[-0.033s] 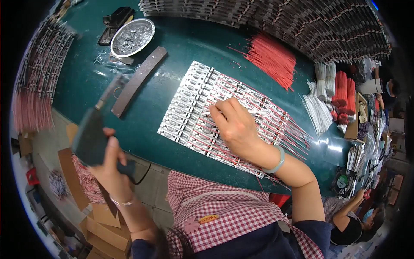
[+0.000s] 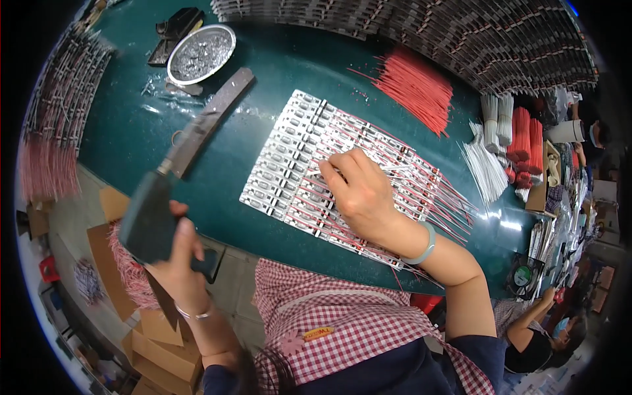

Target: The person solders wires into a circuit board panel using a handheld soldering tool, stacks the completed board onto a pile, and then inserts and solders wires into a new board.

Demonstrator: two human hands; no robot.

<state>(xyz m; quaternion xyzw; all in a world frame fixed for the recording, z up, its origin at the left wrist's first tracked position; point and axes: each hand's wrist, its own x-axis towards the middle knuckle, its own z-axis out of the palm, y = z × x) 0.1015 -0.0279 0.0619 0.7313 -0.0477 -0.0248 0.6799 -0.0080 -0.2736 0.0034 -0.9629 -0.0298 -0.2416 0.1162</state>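
My left hand (image 2: 176, 260) is closed round the handle of a dark green soldering gun (image 2: 150, 214), to the left of the table's middle. The gun's metal barrel reaches up and right to a brown bar (image 2: 210, 125), where the tip is blurred. My right hand (image 2: 359, 194) rests over a white panel of small circuit boards (image 2: 270, 174), thumb and fingertips pinched together. A white wire (image 2: 315, 172) shows at those fingertips, though the grip itself is partly hidden. Red and white wires (image 2: 451, 204) lie across the panel's right part and stick out past its edge.
Beyond the bar stands a round metal bowl (image 2: 201, 56) with silvery scraps, near a black box (image 2: 179, 27). Red wires (image 2: 415, 89) and white wires (image 2: 486, 164) lie to the right. Stacked wired panels (image 2: 474, 43) line the far edge. A co-worker (image 2: 536, 336) sits at right.
My left hand has moved slightly right and down with the soldering gun, bringing its barrel from beside the brown bar to over it. My right hand stays practically still on the panel.
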